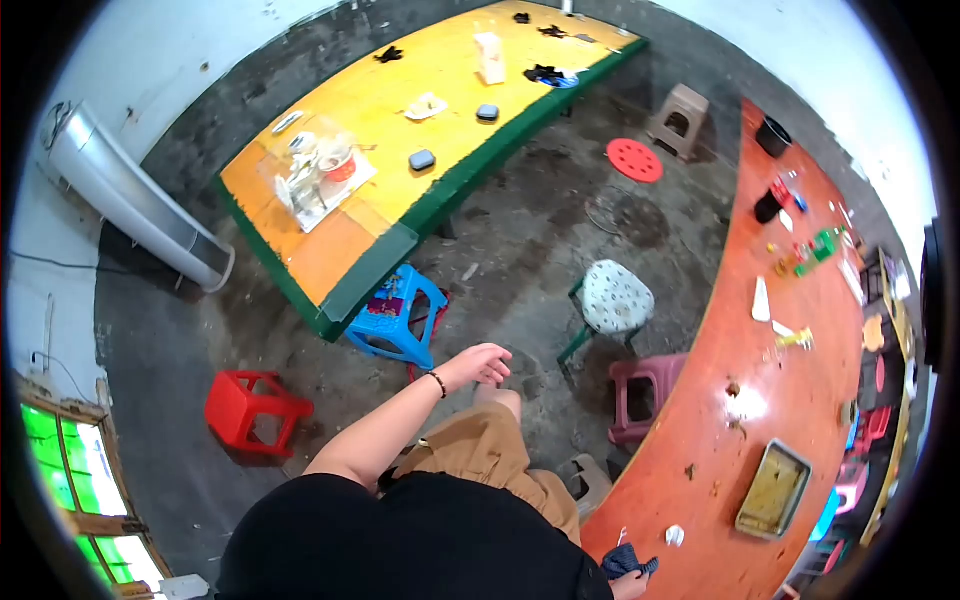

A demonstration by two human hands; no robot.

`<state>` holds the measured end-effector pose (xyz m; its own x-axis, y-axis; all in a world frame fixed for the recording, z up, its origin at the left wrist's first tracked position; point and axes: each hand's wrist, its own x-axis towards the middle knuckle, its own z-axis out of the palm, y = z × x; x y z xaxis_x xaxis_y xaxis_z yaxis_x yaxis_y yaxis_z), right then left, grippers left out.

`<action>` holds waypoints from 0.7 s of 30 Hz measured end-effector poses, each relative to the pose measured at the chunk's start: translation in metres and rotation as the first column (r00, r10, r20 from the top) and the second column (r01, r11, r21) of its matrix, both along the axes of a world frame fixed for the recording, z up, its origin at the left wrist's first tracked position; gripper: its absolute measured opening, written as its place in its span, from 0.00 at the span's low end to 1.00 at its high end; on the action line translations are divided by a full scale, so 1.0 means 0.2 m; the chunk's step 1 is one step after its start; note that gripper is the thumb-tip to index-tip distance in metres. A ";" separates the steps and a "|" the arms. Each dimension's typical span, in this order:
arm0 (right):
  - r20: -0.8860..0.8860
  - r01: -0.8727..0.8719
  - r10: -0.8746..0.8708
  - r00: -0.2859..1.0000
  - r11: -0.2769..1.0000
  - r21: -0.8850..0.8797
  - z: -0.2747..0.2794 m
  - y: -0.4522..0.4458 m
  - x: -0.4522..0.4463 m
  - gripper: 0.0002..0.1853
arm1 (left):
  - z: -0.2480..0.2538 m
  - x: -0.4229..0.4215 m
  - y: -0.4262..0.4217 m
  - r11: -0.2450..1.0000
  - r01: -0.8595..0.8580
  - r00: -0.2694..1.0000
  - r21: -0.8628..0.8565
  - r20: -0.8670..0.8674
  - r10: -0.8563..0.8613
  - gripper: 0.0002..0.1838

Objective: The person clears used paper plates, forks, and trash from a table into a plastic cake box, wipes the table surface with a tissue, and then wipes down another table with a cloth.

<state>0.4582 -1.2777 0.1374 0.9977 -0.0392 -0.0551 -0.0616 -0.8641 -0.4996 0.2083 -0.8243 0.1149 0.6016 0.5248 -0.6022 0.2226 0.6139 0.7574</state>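
My left hand (pixel 480 367), with a dark beaded bracelet at its wrist, hangs in the air above the floor. Its fingers are loosely stretched and it holds nothing. At the lower edge of the view, my right hand (pixel 631 586) is closed on a dark blue cloth (pixel 624 562) on the reddish-orange table (pixel 660 510). A crumpled white scrap (pixel 675 536) lies just beyond the cloth. Farther right is a metal tray (pixel 772 490) with brownish residue inside. Small brown bits of food waste (pixel 732 390) are scattered on the tabletop.
The yellow table (pixel 390 180) with green edges holds cups, paper and black scraps. Stools stand between the tables: blue (pixel 395 318), red (pixel 255 412), patterned (pixel 617 297) and mauve (pixel 645 395). A cola bottle (pixel 771 203) and green bottle (pixel 822 250) are on the orange table.
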 end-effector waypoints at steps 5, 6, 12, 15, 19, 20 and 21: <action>0.307 -0.430 0.459 0.834 0.888 -0.161 -0.01 0.48 0.26 0.17 | -0.06 -0.25 0.31 0.989 -0.151 0.989 0.007 0.002 0.151 0.18; 0.232 -0.435 0.439 0.868 0.897 -0.070 -0.18 0.56 0.43 0.18 | -0.07 -0.35 0.39 0.981 -0.195 0.981 0.015 0.003 0.195 0.18; -0.008 -0.427 0.579 0.815 0.611 0.666 -0.31 2.16 0.34 0.19 | -0.04 -1.13 1.07 0.795 -0.477 0.845 0.375 -0.052 0.532 0.17; -0.109 -0.433 0.700 0.705 0.548 0.716 -0.21 3.00 0.08 0.18 | 0.00 -1.51 1.44 0.593 -0.566 0.695 0.573 -0.055 0.717 0.15; -0.166 -0.344 0.797 0.580 0.425 0.837 0.03 3.77 -0.37 0.15 | 0.18 -1.89 2.05 0.486 -0.388 0.584 0.783 -0.198 0.787 0.15; -0.162 -0.391 0.823 0.544 0.419 0.819 0.02 3.86 -0.40 0.15 | 0.20 -1.96 2.19 0.514 -0.268 0.533 0.815 -0.319 0.784 0.15; -0.195 -0.397 0.814 0.547 0.457 0.796 0.05 3.94 -0.45 0.14 | 0.27 -1.98 2.32 0.528 -0.190 0.509 0.828 -0.377 0.774 0.15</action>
<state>0.3686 -0.4902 0.1478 0.5203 0.8141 -0.2578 -0.0592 -0.2667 -0.9619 -0.1882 -0.3612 0.1689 -0.2989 0.9533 -0.0426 0.6326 0.2313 0.7392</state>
